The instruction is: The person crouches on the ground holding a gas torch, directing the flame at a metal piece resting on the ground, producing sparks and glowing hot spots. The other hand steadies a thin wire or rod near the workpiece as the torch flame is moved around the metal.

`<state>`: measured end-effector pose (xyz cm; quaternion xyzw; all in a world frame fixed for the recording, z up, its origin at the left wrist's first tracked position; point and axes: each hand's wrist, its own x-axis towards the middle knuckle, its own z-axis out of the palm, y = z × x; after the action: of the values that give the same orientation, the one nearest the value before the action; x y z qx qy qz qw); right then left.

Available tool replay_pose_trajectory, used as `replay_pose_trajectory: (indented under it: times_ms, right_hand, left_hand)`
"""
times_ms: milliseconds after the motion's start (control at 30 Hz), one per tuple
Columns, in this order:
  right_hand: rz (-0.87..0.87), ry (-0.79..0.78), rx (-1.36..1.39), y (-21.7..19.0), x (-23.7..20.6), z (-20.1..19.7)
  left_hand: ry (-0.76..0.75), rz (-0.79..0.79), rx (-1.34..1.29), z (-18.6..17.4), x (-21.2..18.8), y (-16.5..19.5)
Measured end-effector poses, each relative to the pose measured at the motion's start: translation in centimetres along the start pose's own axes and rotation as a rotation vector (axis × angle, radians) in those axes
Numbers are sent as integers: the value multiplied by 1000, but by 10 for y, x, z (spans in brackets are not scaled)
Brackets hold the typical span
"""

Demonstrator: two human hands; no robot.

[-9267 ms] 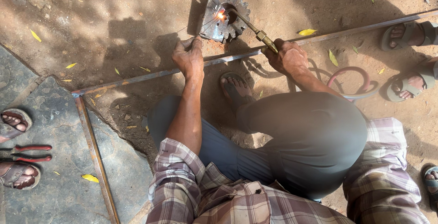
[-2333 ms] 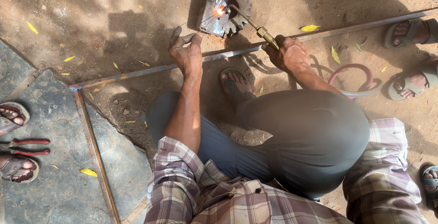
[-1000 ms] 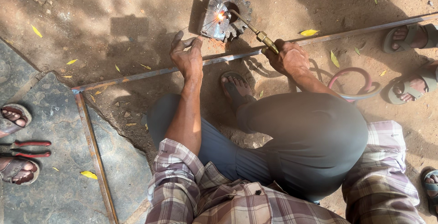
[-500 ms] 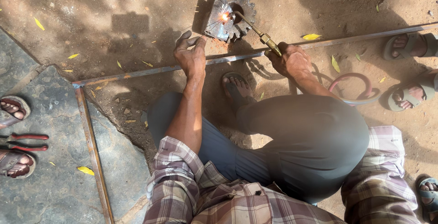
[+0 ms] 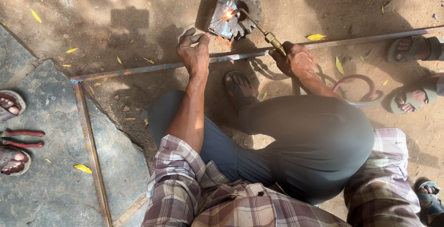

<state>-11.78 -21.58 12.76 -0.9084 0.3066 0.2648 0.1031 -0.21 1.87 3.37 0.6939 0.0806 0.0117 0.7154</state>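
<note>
At the bottom of the frame are the person's plaid shirt point(image 5: 222, 204) and bent knees in dark trousers point(image 5: 305, 148), with one sandalled foot point(image 5: 240, 86) planted on the dirt between the two forearms.

Just above the foot, a long thin metal bar point(image 5: 148, 68) lies on the ground. Its long axis runs almost across the whole frame, from a corner at the left edge of centre, rising slightly to the upper right. From that corner a second bar point(image 5: 92, 148) runs down toward the bottom of the frame, along the edge of a grey stone slab point(image 5: 46, 116).

The left hand point(image 5: 195, 53) rests on the long bar near the middle of the frame, palm down, fingers loosely curled and reaching up past the bar. The right hand point(image 5: 296, 60) sits to its right, just over the same bar, closed in a fist around the handle of a torch point(image 5: 259, 28). A hose point(image 5: 356, 88) loops on the ground to the right of this hand.

The torch slants up and to the left from the right hand; its tip meets a glowing spot point(image 5: 229, 14) on a small metal plate point(image 5: 221, 16) that leans against a toothed gear point(image 5: 245, 9) in the upper middle of the frame. The plate lies just above and right of the left hand's fingertips, so the left hand is the nearer one, though not touching it.

At the frame's edges are other people's sandalled feet, right point(image 5: 411, 49) and left point(image 5: 11, 104), and red-handled pliers point(image 5: 21, 138).
</note>
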Motion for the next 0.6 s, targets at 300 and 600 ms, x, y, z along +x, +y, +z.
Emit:
replay_pose_trajectory:
  times_ms: [300,600]
  right_hand:
    - [54,-13,43,-5,-11,-10]
    - [-49,56,29,6,-4,-1]
  left_hand:
    - [13,-43,-57,4,-1,1]
    - [33,-3,6,6,-3,0]
